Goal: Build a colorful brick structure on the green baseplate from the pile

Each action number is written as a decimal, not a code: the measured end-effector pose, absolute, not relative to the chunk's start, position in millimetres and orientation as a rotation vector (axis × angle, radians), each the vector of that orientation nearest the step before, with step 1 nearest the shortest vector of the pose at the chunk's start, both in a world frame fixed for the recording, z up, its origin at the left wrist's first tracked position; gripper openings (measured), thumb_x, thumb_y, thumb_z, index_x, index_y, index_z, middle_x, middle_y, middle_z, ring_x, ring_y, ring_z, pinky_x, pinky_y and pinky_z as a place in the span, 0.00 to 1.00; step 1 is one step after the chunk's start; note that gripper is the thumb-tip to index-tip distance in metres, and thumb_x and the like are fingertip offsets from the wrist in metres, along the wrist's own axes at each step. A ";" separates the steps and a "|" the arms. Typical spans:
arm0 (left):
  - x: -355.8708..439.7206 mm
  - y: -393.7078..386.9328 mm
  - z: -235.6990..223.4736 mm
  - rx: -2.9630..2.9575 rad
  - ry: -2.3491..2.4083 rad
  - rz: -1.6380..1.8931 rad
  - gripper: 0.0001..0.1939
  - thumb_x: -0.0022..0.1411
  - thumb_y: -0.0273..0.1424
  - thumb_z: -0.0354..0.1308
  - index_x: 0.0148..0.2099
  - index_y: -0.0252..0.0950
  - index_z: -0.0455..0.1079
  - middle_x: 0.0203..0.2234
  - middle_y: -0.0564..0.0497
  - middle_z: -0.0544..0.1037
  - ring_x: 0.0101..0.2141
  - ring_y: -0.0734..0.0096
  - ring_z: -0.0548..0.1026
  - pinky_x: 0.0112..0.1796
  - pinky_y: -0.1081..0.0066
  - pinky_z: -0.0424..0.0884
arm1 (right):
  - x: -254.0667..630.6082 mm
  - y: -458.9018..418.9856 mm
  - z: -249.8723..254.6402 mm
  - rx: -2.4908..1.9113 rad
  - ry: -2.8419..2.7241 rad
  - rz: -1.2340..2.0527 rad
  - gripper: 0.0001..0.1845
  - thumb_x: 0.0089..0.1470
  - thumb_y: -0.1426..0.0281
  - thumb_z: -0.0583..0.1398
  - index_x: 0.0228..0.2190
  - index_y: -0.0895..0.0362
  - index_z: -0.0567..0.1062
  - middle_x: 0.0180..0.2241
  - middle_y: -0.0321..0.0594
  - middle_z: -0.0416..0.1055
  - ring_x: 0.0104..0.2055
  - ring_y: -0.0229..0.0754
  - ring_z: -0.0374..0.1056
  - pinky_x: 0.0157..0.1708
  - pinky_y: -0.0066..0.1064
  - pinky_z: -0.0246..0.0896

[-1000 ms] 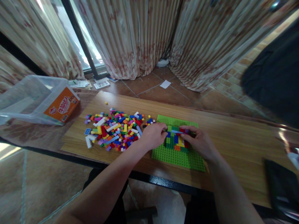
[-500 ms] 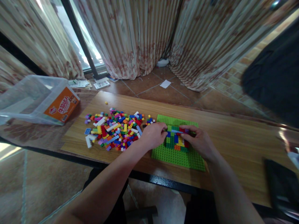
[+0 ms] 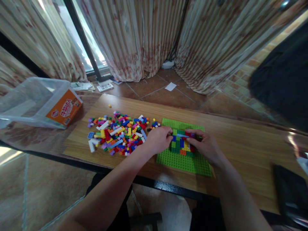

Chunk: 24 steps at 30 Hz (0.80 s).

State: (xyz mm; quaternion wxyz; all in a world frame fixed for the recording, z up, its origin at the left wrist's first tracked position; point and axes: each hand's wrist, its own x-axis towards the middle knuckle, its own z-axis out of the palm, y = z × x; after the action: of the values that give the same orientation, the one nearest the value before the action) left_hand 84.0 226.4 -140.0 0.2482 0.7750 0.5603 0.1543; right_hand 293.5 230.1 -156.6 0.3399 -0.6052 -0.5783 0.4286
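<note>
A green studded baseplate [image 3: 183, 163] lies on the wooden table [image 3: 240, 141], with a small block of green, blue, yellow, red and orange bricks [image 3: 181, 146] built on it. My left hand [image 3: 157, 139] and my right hand [image 3: 207, 146] rest on either side of that block. Their curled fingertips pinch the two ends of a long light-blue brick [image 3: 180, 135] lying across its top. To the left of the baseplate spreads a loose pile of small coloured bricks [image 3: 117, 133].
A clear plastic tub with an orange label [image 3: 45, 102] lies on its side at the far left. A dark flat object [image 3: 288, 189] sits at the table's right edge. Striped curtains [image 3: 149, 35] and tiled floor lie beyond the table.
</note>
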 end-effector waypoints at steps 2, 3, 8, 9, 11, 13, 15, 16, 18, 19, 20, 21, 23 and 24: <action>84.1 226.6 -140.5 2.122 1.520 0.431 0.08 0.63 0.31 0.55 0.42 0.35 0.74 0.35 0.47 0.80 0.36 0.62 0.77 0.40 0.66 0.71 | 293.3 230.0 -156.8 -1.575 -1.502 1.122 0.21 0.40 0.63 0.67 0.39 0.56 0.80 0.34 0.40 0.78 0.33 0.42 0.72 0.35 0.35 0.69; 84.1 226.7 -140.8 2.126 1.518 0.439 0.08 0.63 0.31 0.55 0.42 0.35 0.74 0.35 0.47 0.80 0.36 0.62 0.77 0.40 0.66 0.71 | 293.3 229.9 -156.8 -1.575 -1.505 1.116 0.21 0.40 0.62 0.66 0.39 0.56 0.80 0.34 0.40 0.78 0.33 0.42 0.72 0.35 0.35 0.69; 84.0 226.7 -141.1 2.117 1.518 0.440 0.09 0.63 0.31 0.55 0.42 0.35 0.74 0.35 0.47 0.80 0.37 0.63 0.77 0.40 0.66 0.71 | 292.7 229.7 -155.7 -1.582 -1.537 1.068 0.19 0.41 0.63 0.66 0.38 0.56 0.80 0.34 0.40 0.78 0.33 0.42 0.72 0.35 0.35 0.69; 84.0 226.7 -141.0 2.112 1.518 0.435 0.09 0.63 0.31 0.55 0.42 0.35 0.74 0.35 0.47 0.80 0.36 0.63 0.77 0.40 0.66 0.71 | 292.4 229.7 -155.2 -1.591 -1.536 1.071 0.20 0.41 0.63 0.66 0.38 0.56 0.80 0.34 0.40 0.78 0.33 0.42 0.72 0.34 0.35 0.69; 83.8 226.6 -141.0 2.105 1.521 0.436 0.08 0.63 0.32 0.55 0.42 0.36 0.74 0.35 0.47 0.80 0.36 0.63 0.77 0.39 0.66 0.72 | 291.8 229.6 -154.1 -1.614 -1.536 1.077 0.21 0.41 0.63 0.66 0.39 0.56 0.80 0.34 0.40 0.78 0.32 0.42 0.72 0.34 0.35 0.69; 83.7 226.6 -140.9 2.103 1.523 0.441 0.08 0.63 0.32 0.56 0.42 0.36 0.74 0.35 0.47 0.80 0.36 0.63 0.77 0.39 0.66 0.72 | 291.4 229.6 -153.3 -1.632 -1.535 1.077 0.21 0.41 0.63 0.65 0.40 0.57 0.80 0.34 0.40 0.78 0.32 0.42 0.72 0.33 0.34 0.68; 83.6 226.6 -140.7 2.103 1.517 0.442 0.08 0.63 0.31 0.56 0.42 0.35 0.74 0.34 0.47 0.80 0.36 0.63 0.77 0.39 0.66 0.72 | 291.7 229.6 -153.5 -1.634 -1.538 1.077 0.21 0.42 0.62 0.65 0.40 0.57 0.80 0.34 0.40 0.78 0.32 0.42 0.72 0.34 0.34 0.68; 83.7 226.6 -140.7 2.103 1.514 0.439 0.08 0.63 0.31 0.56 0.41 0.35 0.74 0.34 0.47 0.80 0.36 0.63 0.77 0.39 0.66 0.72 | 292.2 229.7 -153.9 -1.627 -1.544 1.073 0.21 0.42 0.62 0.65 0.40 0.57 0.80 0.34 0.40 0.78 0.32 0.42 0.72 0.34 0.34 0.68; 83.9 226.6 -140.9 2.099 1.516 0.435 0.08 0.63 0.31 0.56 0.41 0.35 0.74 0.34 0.47 0.80 0.36 0.63 0.77 0.39 0.66 0.72 | 293.3 230.3 -155.6 -1.606 -1.568 1.061 0.21 0.42 0.61 0.66 0.40 0.56 0.80 0.35 0.41 0.78 0.33 0.42 0.72 0.35 0.35 0.69; 84.1 226.6 -141.1 2.098 1.519 0.435 0.08 0.63 0.31 0.55 0.42 0.35 0.74 0.35 0.47 0.80 0.36 0.63 0.77 0.39 0.66 0.72 | 293.8 230.6 -156.8 -1.596 -1.579 1.051 0.21 0.42 0.60 0.66 0.39 0.56 0.80 0.35 0.41 0.78 0.33 0.42 0.72 0.35 0.35 0.69; 84.3 226.5 -141.4 2.098 1.523 0.437 0.08 0.63 0.31 0.55 0.42 0.35 0.74 0.35 0.47 0.80 0.36 0.63 0.77 0.39 0.66 0.72 | 294.1 231.0 -158.1 -1.588 -1.586 1.044 0.22 0.42 0.59 0.66 0.39 0.56 0.80 0.35 0.41 0.78 0.34 0.43 0.72 0.36 0.35 0.69; 84.4 226.5 -141.7 2.098 1.526 0.438 0.08 0.63 0.31 0.55 0.42 0.35 0.74 0.35 0.47 0.80 0.36 0.63 0.77 0.39 0.66 0.72 | 294.1 231.5 -159.5 -1.584 -1.589 1.040 0.22 0.42 0.57 0.67 0.39 0.56 0.80 0.36 0.41 0.78 0.34 0.43 0.72 0.37 0.36 0.69; 84.6 226.4 -142.3 2.100 1.526 0.447 0.08 0.63 0.31 0.56 0.42 0.35 0.74 0.35 0.47 0.80 0.36 0.63 0.77 0.39 0.66 0.72 | 293.4 232.3 -162.4 -1.585 -1.590 1.019 0.23 0.42 0.55 0.67 0.38 0.56 0.80 0.36 0.42 0.78 0.35 0.44 0.72 0.38 0.37 0.69; 84.7 226.3 -142.4 2.100 1.523 0.453 0.08 0.63 0.31 0.56 0.42 0.35 0.74 0.35 0.47 0.80 0.36 0.63 0.77 0.39 0.66 0.72 | 292.9 232.6 -163.8 -1.585 -1.594 0.995 0.23 0.42 0.54 0.67 0.38 0.56 0.80 0.36 0.42 0.78 0.35 0.44 0.73 0.39 0.37 0.69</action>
State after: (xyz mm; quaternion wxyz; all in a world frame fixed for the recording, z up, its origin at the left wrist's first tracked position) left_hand 84.7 226.3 -142.4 0.2513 0.7718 0.5599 0.1666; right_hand 292.9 232.6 -163.8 0.3348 -0.6075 -0.6110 0.3814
